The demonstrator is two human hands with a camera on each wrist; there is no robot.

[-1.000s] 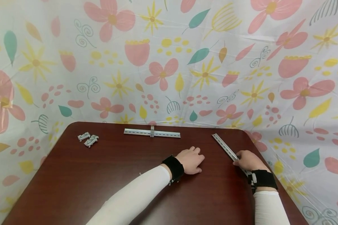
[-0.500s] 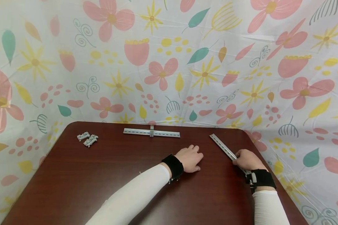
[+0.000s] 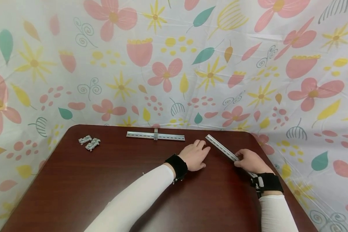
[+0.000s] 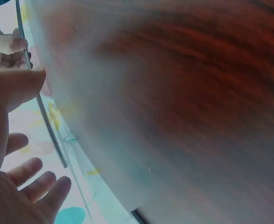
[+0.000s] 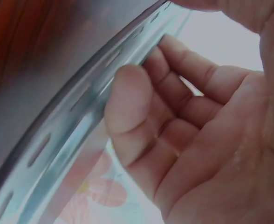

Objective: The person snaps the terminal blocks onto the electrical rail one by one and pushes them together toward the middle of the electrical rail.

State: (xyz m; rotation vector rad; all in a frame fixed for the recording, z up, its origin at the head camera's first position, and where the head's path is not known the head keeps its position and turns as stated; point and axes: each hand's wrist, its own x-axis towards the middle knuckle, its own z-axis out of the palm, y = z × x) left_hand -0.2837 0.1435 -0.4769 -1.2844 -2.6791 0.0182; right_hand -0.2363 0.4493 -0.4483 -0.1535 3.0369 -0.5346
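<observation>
My right hand (image 3: 252, 161) grips a slotted metal DIN rail (image 3: 222, 147) near its middle, and the rail slants across the right side of the table. Up close in the right wrist view, curled fingers (image 5: 130, 100) lie along the rail's edge, with its long slots visible. Part of the rail's near end is hidden under that hand and wrist. My left hand (image 3: 193, 157) is over the table with fingers loosely spread, close to the rail's far end and holding nothing. In the left wrist view the rail (image 4: 51, 128) appears edge-on, beyond the left thumb.
A second DIN rail (image 3: 171, 137) lies along the table's back edge, with a small grey clip-on piece (image 3: 155, 134) across it. Two grey terminal-block-like pieces (image 3: 85, 139) (image 3: 92, 144) lie at the back left. A floral curtain (image 3: 168, 96) hangs behind the dark table (image 3: 104, 180).
The right hand has shifted the DIN rail's far end leftward, toward the left hand. The left hand has moved slightly up the table, its fingers a little more extended.
</observation>
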